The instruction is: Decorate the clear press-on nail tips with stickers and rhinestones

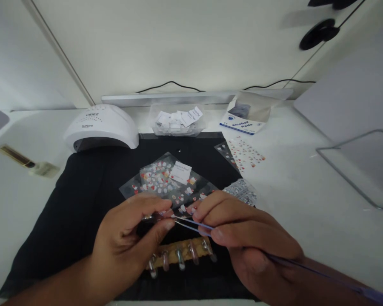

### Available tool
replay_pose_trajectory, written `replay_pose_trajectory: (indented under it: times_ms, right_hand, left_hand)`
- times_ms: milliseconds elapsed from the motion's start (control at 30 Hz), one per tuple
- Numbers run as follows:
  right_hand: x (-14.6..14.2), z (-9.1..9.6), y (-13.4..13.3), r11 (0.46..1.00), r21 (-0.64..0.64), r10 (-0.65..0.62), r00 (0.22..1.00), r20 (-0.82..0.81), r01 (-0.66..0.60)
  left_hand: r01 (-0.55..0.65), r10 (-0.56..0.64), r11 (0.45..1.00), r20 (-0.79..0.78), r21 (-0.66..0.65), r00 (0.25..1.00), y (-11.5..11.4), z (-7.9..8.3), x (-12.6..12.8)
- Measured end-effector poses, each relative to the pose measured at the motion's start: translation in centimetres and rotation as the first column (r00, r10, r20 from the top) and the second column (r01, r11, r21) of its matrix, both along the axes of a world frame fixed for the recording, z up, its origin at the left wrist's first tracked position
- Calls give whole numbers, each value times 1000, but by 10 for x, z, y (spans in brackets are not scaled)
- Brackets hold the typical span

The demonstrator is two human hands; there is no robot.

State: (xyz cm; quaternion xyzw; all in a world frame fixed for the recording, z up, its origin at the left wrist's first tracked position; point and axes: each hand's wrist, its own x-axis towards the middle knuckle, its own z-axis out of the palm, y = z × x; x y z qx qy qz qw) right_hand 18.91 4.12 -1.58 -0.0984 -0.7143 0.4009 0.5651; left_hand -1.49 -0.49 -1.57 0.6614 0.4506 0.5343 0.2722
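My left hand [127,238] is closed in a pinch, thumb against fingers, on something small that I cannot make out. Purple-handled tweezers [207,231] are held in my right hand [252,238], and their tips meet the left fingertips. Just beyond both hands, clear sticker sheets [159,178] with red and white figures lie overlapping on the black mat [83,199]. A white alcohol pad packet [180,172] rests on top of them. Below the hands, several glossy press-on nail tips [180,258] are lined up on a tan strip [170,250].
A white nail lamp [102,127] stands at the back left, with a gold-capped bottle [44,169] lying nearer. Behind the mat are a clear tub of packets [177,121] and an open alcohol pads box [245,117]. More sticker sheets [247,154] and a metal wire stand [347,174] are right.
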Motion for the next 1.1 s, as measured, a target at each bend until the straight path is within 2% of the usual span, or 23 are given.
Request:
replay_pose_trajectory:
  times_ms: [167,467,833,1100]
  right_hand:
    - [2,-1,1,1000,-3,12,1000,9,-12]
    - [0,4,1,989,-144,28,999,19,-25]
    - [-1,7,4,977,-205,58,998,-17,-60]
    - [-2,5,4,977,-197,69,997,-45,-76]
  left_hand:
    - [-9,13,999,-89,38,996,1,4,-1]
    - [33,-24,998,-151,61,988,3,3,-3]
    - [72,-57,993,-148,93,987,2,6,-4]
    - [84,-68,992,-174,90,982,1,5,-6]
